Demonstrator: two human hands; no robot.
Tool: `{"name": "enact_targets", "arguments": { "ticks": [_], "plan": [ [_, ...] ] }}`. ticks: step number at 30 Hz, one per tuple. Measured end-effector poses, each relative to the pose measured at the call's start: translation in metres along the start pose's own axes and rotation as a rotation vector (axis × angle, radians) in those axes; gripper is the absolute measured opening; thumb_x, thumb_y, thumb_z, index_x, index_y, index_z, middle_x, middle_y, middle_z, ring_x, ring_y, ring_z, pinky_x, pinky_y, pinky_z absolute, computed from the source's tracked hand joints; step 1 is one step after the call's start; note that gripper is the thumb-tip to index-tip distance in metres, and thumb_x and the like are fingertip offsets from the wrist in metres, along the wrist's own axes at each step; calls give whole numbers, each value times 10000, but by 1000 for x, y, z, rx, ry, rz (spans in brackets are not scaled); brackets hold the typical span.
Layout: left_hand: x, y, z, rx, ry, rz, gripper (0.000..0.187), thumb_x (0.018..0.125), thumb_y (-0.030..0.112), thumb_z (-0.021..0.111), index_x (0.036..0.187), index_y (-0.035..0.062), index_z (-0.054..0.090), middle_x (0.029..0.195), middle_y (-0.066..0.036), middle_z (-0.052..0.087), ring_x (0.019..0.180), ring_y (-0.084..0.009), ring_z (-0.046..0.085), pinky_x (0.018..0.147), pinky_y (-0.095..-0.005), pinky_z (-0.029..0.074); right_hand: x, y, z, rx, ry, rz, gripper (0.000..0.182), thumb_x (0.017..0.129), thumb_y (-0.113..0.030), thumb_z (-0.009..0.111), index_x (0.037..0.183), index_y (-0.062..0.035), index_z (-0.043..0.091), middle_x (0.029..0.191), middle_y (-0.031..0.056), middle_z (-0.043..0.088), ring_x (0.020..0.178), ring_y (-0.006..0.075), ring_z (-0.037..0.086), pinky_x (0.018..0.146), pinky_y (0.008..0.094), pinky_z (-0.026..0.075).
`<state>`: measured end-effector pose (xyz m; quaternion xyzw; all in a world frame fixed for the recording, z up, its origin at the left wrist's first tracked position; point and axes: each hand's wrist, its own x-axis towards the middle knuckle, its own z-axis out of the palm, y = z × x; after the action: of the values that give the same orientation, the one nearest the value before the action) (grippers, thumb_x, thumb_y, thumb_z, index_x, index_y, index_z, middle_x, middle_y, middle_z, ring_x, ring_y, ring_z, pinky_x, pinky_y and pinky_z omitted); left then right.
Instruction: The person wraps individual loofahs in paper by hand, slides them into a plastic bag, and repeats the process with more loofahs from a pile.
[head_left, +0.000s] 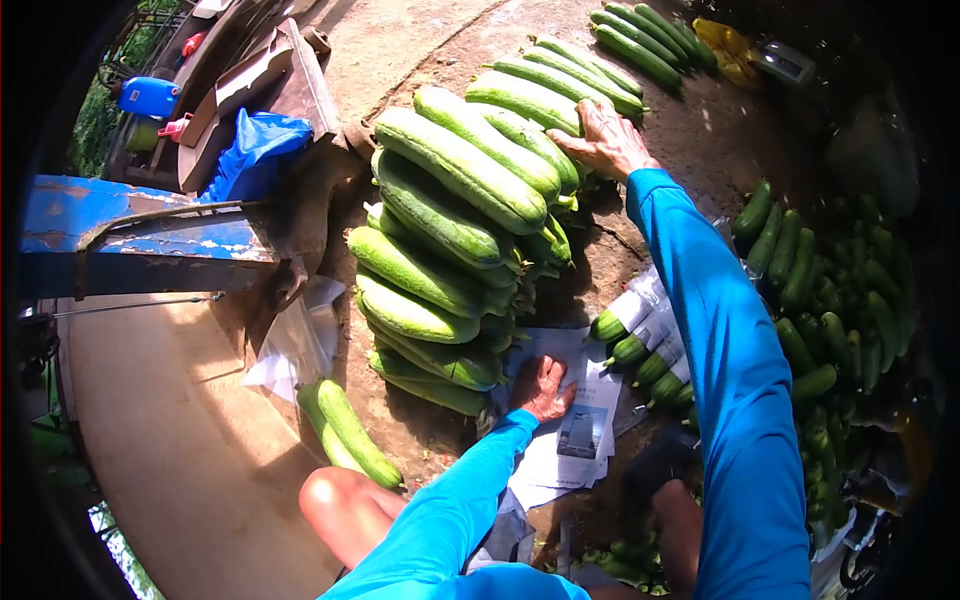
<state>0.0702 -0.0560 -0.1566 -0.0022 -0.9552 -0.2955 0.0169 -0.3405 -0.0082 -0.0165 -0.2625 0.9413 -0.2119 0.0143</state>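
Several large green cucumbers (460,170) lie stacked in a tall pile at the centre. My right hand (602,140) reaches past the pile, its fingers spread over the end of a cucumber (525,100) in the row behind. Lower down, my left hand (543,390) rests on printed paper sheets (590,415) beside the foot of the pile. Its fingers are curled, and whether they pinch a sheet is not visible. Right of the sheets, several cucumbers (630,348) lie partly wrapped in paper.
Two cucumbers (348,432) lie at lower left near a clear plastic bag (290,345). A blue metal beam (140,225) juts in from the left. Many smaller cucumbers (800,260) are heaped at right; others (650,40) lie at the top by a yellow bag (728,52).
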Motion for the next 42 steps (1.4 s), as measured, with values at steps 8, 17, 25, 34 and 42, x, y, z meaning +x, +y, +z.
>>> {"name": "enact_targets", "arguments": {
  "ticks": [8,17,25,34,42],
  "plan": [
    [0,-1,2,-31,-17,-32,364,782,353,698,1005,88,587,978,-149,542,898,-370,560,774,-485,473,5,6,-20,315,-250,129,732,795,-612,717,1125,38,661,1074,210,663,1016,294,643,866,392,512],
    [3,-4,7,-30,28,19,383,747,348,712,1016,104,591,976,-136,553,901,-349,560,806,-467,461,4,39,4,666,-177,454,561,874,-496,633,1179,-26,676,1168,169,681,1026,302,669,793,400,553],
    [1,-6,8,-54,-25,4,443,703,343,733,1043,99,589,987,-136,544,916,-348,543,828,-475,452,11,58,-30,663,-362,276,421,965,-410,595,1178,-47,601,885,41,615,738,199,565,669,334,484],
    [1,-4,12,-90,53,-14,345,736,335,721,943,92,589,934,-126,539,888,-337,554,771,-464,461,-31,38,-98,897,-309,260,385,943,-459,631,1169,-151,672,716,-82,381,587,37,292,526,236,245],
    [2,-7,14,-111,39,19,371,742,350,727,945,85,563,988,-145,531,928,-347,530,809,-470,442,-238,6,-101,1313,152,658,399,859,-498,702,985,-141,574,650,-42,439,496,70,397,454,244,313]
  ]
}}
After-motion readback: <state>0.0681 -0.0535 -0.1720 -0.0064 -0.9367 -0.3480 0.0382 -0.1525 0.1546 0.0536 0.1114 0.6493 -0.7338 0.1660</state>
